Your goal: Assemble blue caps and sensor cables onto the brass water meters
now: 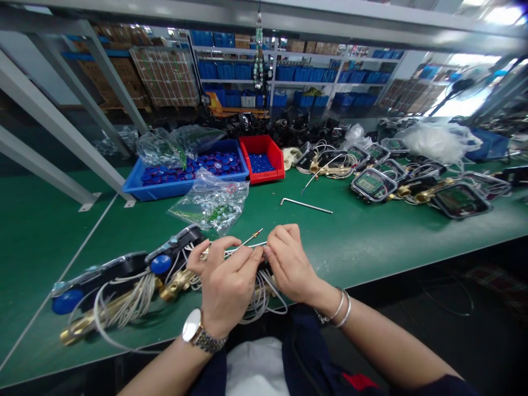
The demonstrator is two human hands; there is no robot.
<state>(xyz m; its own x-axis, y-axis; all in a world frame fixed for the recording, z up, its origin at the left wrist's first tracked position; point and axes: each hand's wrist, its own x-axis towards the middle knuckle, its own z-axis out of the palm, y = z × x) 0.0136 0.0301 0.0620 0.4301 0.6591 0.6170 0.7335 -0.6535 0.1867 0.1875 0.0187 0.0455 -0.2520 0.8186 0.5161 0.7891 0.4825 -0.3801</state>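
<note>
My left hand (229,278) and my right hand (289,264) meet at the table's near edge, fingertips pinched close together. Between them runs a thin white cable (256,243), its end by my right fingertips. Another cable end with a reddish tip (258,232) sticks up beyond my left hand. Coiled grey cables (264,300) hang below the hands. The part right at the fingertips is hidden. To the left lie brass fittings (175,285) with black housings (181,242), cable bundles (138,300) and blue round caps (160,264).
Behind the hands are a plastic bag of small parts (218,209), a blue tray (160,190) of blue discs, a red bin (268,176) and a hex key (307,205). Housings with clear covers (373,184) are at right. A metal frame leg (66,124) stands at left.
</note>
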